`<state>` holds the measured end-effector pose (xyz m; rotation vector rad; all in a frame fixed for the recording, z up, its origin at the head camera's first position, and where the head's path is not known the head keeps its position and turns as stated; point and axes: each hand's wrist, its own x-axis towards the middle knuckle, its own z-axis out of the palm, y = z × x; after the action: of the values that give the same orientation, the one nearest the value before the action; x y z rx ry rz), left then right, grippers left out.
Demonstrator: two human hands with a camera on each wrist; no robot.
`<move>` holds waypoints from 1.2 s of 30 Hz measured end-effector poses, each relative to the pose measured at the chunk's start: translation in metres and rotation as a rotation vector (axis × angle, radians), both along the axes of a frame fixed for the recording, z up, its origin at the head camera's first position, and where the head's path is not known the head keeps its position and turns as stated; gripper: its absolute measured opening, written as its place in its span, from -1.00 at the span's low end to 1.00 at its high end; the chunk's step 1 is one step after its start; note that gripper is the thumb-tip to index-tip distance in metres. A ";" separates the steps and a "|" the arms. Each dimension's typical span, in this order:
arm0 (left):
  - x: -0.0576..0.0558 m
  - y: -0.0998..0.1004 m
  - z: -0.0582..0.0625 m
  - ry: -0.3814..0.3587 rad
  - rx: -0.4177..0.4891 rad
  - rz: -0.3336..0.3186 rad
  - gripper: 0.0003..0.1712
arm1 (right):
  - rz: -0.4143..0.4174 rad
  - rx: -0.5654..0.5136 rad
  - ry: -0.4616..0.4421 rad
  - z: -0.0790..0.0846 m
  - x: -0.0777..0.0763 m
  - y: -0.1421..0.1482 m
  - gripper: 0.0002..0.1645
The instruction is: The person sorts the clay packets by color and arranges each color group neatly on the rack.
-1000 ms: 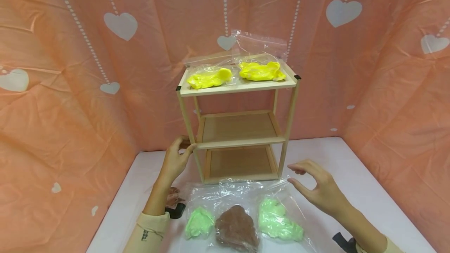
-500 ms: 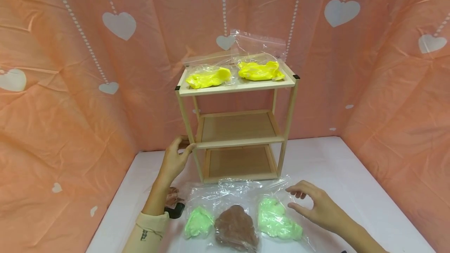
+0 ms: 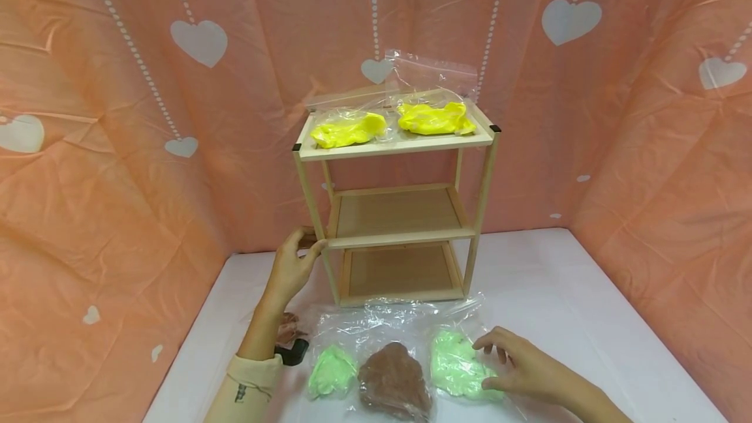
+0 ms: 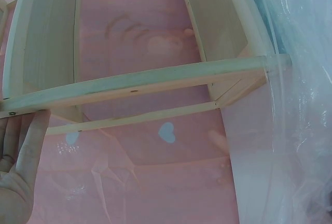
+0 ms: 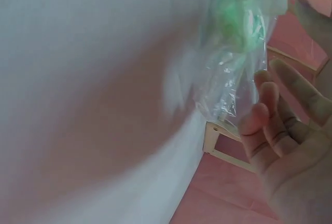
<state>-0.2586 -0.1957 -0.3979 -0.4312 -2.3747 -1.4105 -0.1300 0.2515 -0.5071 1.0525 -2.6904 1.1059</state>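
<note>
Your right hand (image 3: pixel 523 367), spread, has moved to the green bag (image 3: pixel 454 365) (left hand (image 3: pixel 292 267) grips the rack (image 3: pixel 402 238)); pinch centrally.

A cream sleeve (image 3: pixel 256 378) bears dark markings (image 3: pixel 240 393).

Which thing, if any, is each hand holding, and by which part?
The left hand holds the pale wooden three-tier shelf by its front left post, near the middle tier. The right hand holds nothing.
</note>
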 end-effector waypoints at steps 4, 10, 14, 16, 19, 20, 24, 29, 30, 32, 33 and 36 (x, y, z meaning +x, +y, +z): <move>0.000 0.000 0.000 0.002 0.001 0.004 -0.68 | -0.009 0.049 -0.053 -0.003 0.002 -0.001 -0.33; 0.000 0.000 -0.001 0.000 0.006 0.006 -0.70 | -0.003 0.070 -0.162 -0.003 0.002 0.000 -0.34; 0.000 0.000 -0.001 0.002 0.006 0.004 -0.70 | 0.019 0.066 -0.198 -0.005 -0.001 -0.001 -0.38; 0.000 0.000 0.000 0.002 0.007 0.002 -0.70 | 0.027 0.062 -0.180 -0.007 -0.002 -0.001 -0.41; 0.000 -0.001 0.000 -0.002 0.010 -0.003 -0.70 | 0.008 0.073 -0.193 -0.008 -0.002 -0.004 -0.44; 0.000 -0.001 0.000 -0.003 0.011 -0.005 -0.70 | -0.003 0.080 -0.200 -0.008 -0.002 -0.004 -0.45; -0.001 -0.001 0.000 -0.011 0.012 -0.006 -0.70 | -0.050 0.111 -0.249 -0.006 0.000 -0.006 -0.48; -0.001 -0.001 0.000 -0.014 0.010 -0.001 -0.71 | -0.060 0.144 -0.280 -0.002 0.000 -0.010 -0.49; -0.001 -0.001 0.000 -0.015 0.011 -0.001 -0.71 | -0.059 0.152 -0.282 -0.002 0.000 -0.011 -0.50; -0.001 -0.001 0.000 -0.016 0.012 0.002 -0.70 | -0.056 0.166 -0.285 -0.001 -0.001 -0.012 -0.52; 0.000 0.000 0.000 -0.017 0.013 0.002 -0.70 | -0.056 0.174 -0.284 -0.001 -0.001 -0.013 -0.54; 0.000 0.000 0.001 -0.020 0.019 0.002 -0.70 | -0.056 0.189 -0.264 -0.002 -0.002 -0.014 -0.59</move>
<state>-0.2588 -0.1960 -0.3973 -0.4116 -2.3748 -1.4416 -0.1323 0.2380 -0.5091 0.9037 -3.0636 1.0660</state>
